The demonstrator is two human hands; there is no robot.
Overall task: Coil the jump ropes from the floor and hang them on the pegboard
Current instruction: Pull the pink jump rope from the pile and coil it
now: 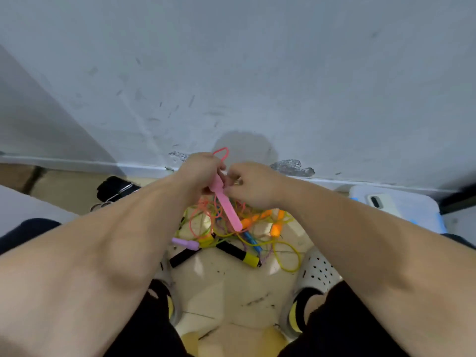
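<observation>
Faces a grey wall [231, 73], matt and scuffed, with paint flaked off above the skirting. No pegboard in view. Stands over a pale, glossy tiled floor [231, 287] streaked with dark marks.

Looks down on the pile [226, 235] of ropes still lying tangled on that floor between the feet: thin plastic cords in yellow, orange and purple, looped over one another, with hard stubby handles poking out in orange, blue, purple and black-and-yellow.

Holds both hands above the pile, almost touching. Wraps the left hand [201, 171] round the upper end of the pink handle [226, 207], fingers curled tight. Curls the right hand [255, 184] in at the handle's neck and seems to pinch the cord [221, 153] there, though the fingertips are too hidden to be sure.

Turns on this: the handle's long axis slants from the left fist down and to the right, free end hanging over the pile, while a small loop of cord stands out beyond the fist, toward the wall. Leaves the rest of the pink cord trailing down into the tangle, so likely needs drawing up through the right hand, the nearer one to the slack.

Shows smooth moulded plastic, a slim and rigid handle, and a thin, springy cord that may kink or snag.
</observation>
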